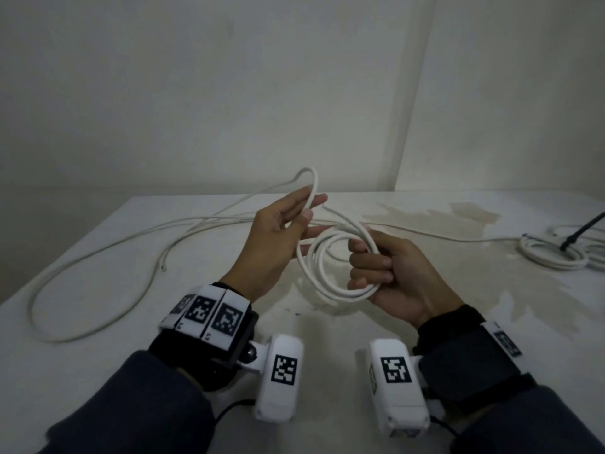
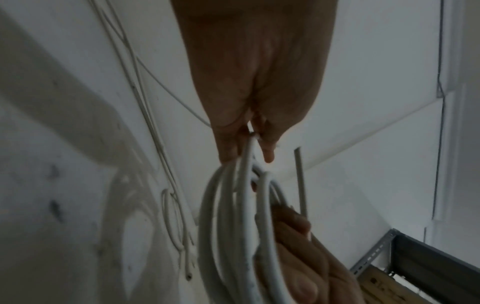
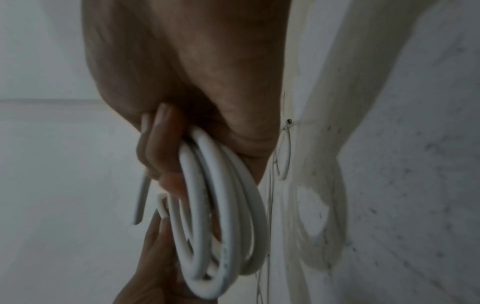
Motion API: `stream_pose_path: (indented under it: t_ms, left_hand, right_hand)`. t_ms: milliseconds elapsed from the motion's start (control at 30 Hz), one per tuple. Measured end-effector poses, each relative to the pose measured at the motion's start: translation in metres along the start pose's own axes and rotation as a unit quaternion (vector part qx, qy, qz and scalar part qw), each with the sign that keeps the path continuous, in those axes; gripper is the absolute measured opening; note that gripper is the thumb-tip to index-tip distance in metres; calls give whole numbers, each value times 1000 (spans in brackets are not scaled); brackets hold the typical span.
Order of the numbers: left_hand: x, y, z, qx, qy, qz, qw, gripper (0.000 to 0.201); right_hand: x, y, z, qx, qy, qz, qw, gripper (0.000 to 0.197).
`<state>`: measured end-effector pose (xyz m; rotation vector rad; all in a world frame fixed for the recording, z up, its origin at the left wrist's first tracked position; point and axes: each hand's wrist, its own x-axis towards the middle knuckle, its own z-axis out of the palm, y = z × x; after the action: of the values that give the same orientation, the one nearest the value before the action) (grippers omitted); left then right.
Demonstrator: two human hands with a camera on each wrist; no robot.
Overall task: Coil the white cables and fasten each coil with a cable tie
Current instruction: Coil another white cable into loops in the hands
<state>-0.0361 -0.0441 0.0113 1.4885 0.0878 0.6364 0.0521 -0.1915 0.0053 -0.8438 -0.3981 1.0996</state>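
Coil [image 1: 334, 267]: white cable wound in several loops, held above the surface [image 1: 98, 339] between the two hands; loops stand roughly on edge, the ring facing the person
Right hand [image 1: 389, 276]: grip closed round the right side of the coil, fingers [image 1: 370, 267] curled over the bundled loops, thumb hidden behind them
Left hand [image 1: 281, 231]: palm turned up, grip pinching the free run of cable [image 1: 312, 191] between thumb and fingers; other fingers extended, loosely spread
Free run: arcs up over the left fingers, then trails away leftward and back onto the surface, its long axis running left to right
Loose cable [image 1: 98, 257]: lies in a wide bend across the left surface, cut end [image 1: 162, 267] pointing toward the person
Second coil [image 1: 553, 253]: far right on the surface, partly cut off by the frame edge
Black cable tie [image 1: 582, 232]: slants up from the second coil; whether it is fastened cannot be told
Wrist views: dark and blurred; loop count unclear
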Motion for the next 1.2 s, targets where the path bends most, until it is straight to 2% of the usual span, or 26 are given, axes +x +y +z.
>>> stream_pose_path:
  t_ms: [100,200,333,467,567,633,767,1033,1133,1200]
  left_hand:
    - [-2,0,7,-27,-32,-34,999,35]
    - [-4,-4,7,12,-41,-66,997,37]
    - [-6,-6,5,66,-83,-72,992,32]
    - [-9,-4,8,67,-108,-82,989,32]
    - [-10,-6,13,95,-126,-55,986,32]
    - [-9,-9,14,65,-129,-57,988,31]
    - [-9,-9,11,1,-139,-87,986,29]
    - [-6,-3,14,-29,-74,-137,987,24]
    - [-5,-3,14,-46,-39,-145,988,4]
    - [-3,-5,12,-62,-21,-145,987,13]
  right_hand:
    - [-1,2,3,-77,5,15,997,44]
    - [-2,3,6,-130,21,16,991,43]
    - [-1,4,8,-150,73,0,986,44]
    - [1,7,10,-157,112,-35,981,31]
    - [3,9,10,-172,119,-70,975,17]
    - [4,11,10,-167,115,-89,975,3]
    - [4,13,11,-123,76,-91,985,11]
    - [5,19,13,-41,29,-85,995,8]
    - [7,21,12,-20,25,-97,995,10]
    - [8,21,12,-8,32,-108,994,14]
